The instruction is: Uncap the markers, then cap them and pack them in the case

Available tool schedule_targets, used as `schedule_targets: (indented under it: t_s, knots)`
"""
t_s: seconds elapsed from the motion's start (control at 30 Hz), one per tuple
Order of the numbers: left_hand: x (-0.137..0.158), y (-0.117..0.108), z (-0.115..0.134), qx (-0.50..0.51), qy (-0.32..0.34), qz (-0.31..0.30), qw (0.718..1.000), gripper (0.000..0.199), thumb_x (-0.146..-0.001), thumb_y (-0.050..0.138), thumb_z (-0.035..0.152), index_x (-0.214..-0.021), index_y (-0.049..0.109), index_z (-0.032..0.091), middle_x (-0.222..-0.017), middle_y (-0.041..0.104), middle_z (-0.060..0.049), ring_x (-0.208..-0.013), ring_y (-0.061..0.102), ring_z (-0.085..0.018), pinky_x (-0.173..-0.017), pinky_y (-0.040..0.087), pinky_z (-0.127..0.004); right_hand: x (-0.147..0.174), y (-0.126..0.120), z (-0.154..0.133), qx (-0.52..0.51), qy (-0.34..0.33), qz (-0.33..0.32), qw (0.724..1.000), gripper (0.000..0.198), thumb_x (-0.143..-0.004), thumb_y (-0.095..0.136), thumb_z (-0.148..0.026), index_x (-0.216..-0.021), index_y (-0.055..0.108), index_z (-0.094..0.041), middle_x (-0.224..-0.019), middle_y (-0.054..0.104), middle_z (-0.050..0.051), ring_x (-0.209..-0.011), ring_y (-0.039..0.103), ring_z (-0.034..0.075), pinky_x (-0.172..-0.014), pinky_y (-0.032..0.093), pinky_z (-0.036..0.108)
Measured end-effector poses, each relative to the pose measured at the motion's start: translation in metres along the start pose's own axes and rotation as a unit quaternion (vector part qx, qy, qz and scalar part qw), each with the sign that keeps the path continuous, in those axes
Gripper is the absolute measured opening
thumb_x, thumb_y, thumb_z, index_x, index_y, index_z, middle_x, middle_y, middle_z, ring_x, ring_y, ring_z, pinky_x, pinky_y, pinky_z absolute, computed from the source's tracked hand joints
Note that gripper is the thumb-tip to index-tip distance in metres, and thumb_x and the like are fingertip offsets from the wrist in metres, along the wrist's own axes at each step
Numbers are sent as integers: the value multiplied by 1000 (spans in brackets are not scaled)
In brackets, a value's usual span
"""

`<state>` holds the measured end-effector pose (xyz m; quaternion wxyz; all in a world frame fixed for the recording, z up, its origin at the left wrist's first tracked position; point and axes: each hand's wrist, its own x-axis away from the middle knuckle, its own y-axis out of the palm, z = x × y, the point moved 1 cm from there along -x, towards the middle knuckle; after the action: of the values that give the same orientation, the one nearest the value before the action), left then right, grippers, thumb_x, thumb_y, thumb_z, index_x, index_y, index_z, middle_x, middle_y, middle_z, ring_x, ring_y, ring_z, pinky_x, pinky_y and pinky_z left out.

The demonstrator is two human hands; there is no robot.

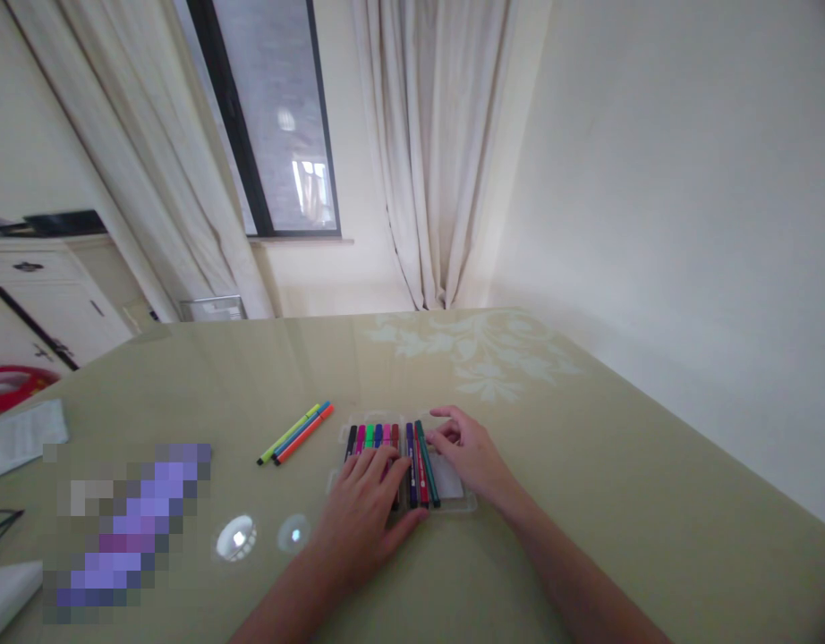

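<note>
A clear plastic marker case [467,504] lies opened flat on the table, with several coloured markers side by side in it. My left hand [359,501] rests palm down over the left group, its fingers spread across the markers and hiding their lower parts. The thumb reaches toward the lower ends of a purple marker [411,470], a red marker [421,470] and a dark green marker [428,465]. My right hand [476,452] is at the case's right side, index finger stretched out and the others bent. Its fingertips are close beside the green marker; whether they touch it, I cannot tell.
Yellow, blue and orange markers [298,434] lie together left of the case. A blurred purple object [144,519] is farther left, near a white packet [23,438] and a black cable [0,528]. A wall [708,268] borders the table's right side.
</note>
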<state>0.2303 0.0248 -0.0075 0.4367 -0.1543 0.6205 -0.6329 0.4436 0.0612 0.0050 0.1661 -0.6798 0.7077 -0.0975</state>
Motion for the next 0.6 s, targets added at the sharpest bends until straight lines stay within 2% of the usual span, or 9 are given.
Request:
schedule_targets:
  t_s: [0.2,0.33,0.47,0.6]
  knots:
    - [1,1,-1,1,10,0,1000,52,-96,61,57,-137,58,25,-137,62,-11,-126,56,-34,-106,45,-54,5,6,-5,53,-13,-15,998,45,-77,82,-21,-120,66,-20,-87,75,3,-70,68,18,-70,52,32]
    - [2,1,-1,-1,7,7,1000,52,-95,63,56,-137,58,26,-137,63,-10,-125,57,-34,-107,45,-53,8,8,-6,65,-24,-25,997,40,-77,78,-18,-116,68,-21,-87,74,2,-68,67,17,-68,52,31]
    - [2,1,-2,4,7,11,1000,51,-94,64,54,-136,59,27,-137,63,-11,-125,57,-34,-106,46,-53,6,6,-7,-38,2,-24,999,37,-77,74,-21,-113,67,-20,-87,73,3,-71,68,17,-68,53,30]
    - [1,-1,2,28,29,15,999,49,-96,64,48,-139,55,26,-133,65,-10,-123,59,-32,-106,47,-52,3,2,-10,-181,50,-31,982,40,-75,72,-29,-114,67,-20,-85,73,2,-74,66,17,-64,50,28]
